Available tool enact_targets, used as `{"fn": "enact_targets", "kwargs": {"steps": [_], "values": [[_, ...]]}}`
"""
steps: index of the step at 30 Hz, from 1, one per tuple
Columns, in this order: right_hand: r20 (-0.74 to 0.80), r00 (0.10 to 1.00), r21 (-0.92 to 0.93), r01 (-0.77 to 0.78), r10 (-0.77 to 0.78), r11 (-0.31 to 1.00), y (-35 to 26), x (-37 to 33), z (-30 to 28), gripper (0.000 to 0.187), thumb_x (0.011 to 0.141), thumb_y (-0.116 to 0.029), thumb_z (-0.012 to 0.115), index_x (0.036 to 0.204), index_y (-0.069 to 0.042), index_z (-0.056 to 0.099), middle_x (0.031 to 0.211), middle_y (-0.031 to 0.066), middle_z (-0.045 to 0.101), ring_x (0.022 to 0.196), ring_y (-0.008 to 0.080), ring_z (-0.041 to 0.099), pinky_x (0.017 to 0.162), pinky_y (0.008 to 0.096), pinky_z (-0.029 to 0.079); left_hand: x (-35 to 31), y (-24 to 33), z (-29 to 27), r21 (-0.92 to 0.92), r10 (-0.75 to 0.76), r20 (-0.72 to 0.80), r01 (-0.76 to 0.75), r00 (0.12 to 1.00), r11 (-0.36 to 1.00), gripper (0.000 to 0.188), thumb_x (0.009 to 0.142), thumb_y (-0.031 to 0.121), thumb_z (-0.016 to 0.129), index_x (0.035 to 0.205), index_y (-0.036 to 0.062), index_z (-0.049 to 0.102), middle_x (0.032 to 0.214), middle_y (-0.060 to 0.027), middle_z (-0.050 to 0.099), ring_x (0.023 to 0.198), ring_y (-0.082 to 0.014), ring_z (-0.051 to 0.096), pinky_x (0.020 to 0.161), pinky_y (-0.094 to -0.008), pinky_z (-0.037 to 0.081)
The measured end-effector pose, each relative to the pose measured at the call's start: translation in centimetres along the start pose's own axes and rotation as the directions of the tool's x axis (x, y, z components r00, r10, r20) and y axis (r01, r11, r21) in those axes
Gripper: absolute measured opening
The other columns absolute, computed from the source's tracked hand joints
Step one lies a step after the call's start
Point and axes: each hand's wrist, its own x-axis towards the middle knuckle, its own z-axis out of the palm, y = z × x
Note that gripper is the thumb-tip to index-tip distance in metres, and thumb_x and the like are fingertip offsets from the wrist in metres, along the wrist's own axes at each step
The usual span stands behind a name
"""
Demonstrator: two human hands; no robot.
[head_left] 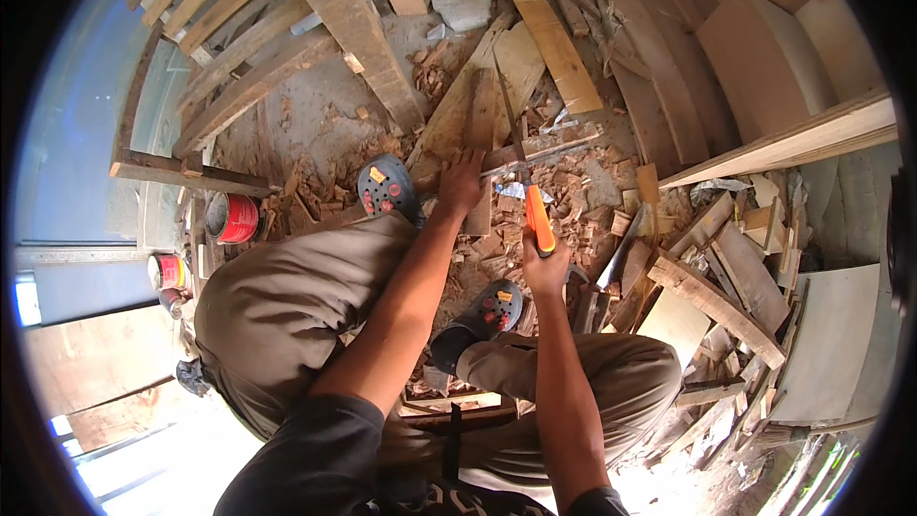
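Note:
My right hand (545, 266) is closed around the orange handle (540, 220) of a handsaw. Its long thin blade (510, 113) points away from me and crosses a narrow wooden strip (549, 149). On the strip, left of the blade, my left hand (462, 182) grips and presses it down, fingers over its top. Beneath the strip lie wider boards (483, 115), partly hidden by the hand and strip. My left foot, in a grey clog (387, 187), is beside the left hand; the other clog (496, 308) is nearer, left of my right forearm.
Wood chips and offcuts (583, 220) litter the floor. A slatted wooden frame (250, 67) stands far left, with a thick plank (358, 38) beside it. Red cans (232, 218) stand at left. Boards and scraps (716, 296) pile up at right, below a long plank (783, 141).

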Motion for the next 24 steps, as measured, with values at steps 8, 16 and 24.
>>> {"fn": "enact_targets", "kwargs": {"steps": [8,16,24], "values": [[-0.081,0.993,0.070,0.095,-0.089,0.993,0.0,0.7,-1.8,0.017,0.084,-0.011,0.071,0.082,0.005,0.066,0.060,0.0092,0.059,0.055,0.0113,0.053,0.055,0.0340,0.047,3.1,1.2,-1.2,-0.063,0.045,0.188,-0.034,0.981,0.997,0.071,0.083,0.014,0.074,0.145,0.0056,0.041,0.140,-0.0212,0.053,0.124,-0.0409,0.055,0.101,-0.0506,0.046],[-0.025,0.992,0.017,0.122,-0.121,0.992,-0.2,-0.2,-2.2,0.010,0.080,-0.008,0.069,0.083,0.001,0.067,0.063,0.0125,0.061,0.059,0.0146,0.063,0.061,0.0337,0.052,3.8,0.7,0.1,-0.040,0.141,0.096,-0.138,0.985,0.990,0.063,0.080,0.013,0.073,0.139,0.0050,0.049,0.111,-0.0228,0.067,0.110,-0.0409,0.062,0.088,-0.0499,0.052],[0.024,0.999,-0.134,0.051,-0.048,0.990,0.0,1.5,-2.5,0.010,0.080,-0.008,0.068,0.083,0.001,0.068,0.061,0.0107,0.061,0.055,0.0125,0.061,0.057,0.0323,0.050,5.0,2.0,0.3,-0.354,-0.148,-0.118,0.097,0.982,0.930,0.047,0.089,0.049,0.062,0.098,0.0044,0.074,0.087,-0.0230,0.071,0.085,-0.0404,0.070,0.080,-0.0506,0.054]]}}
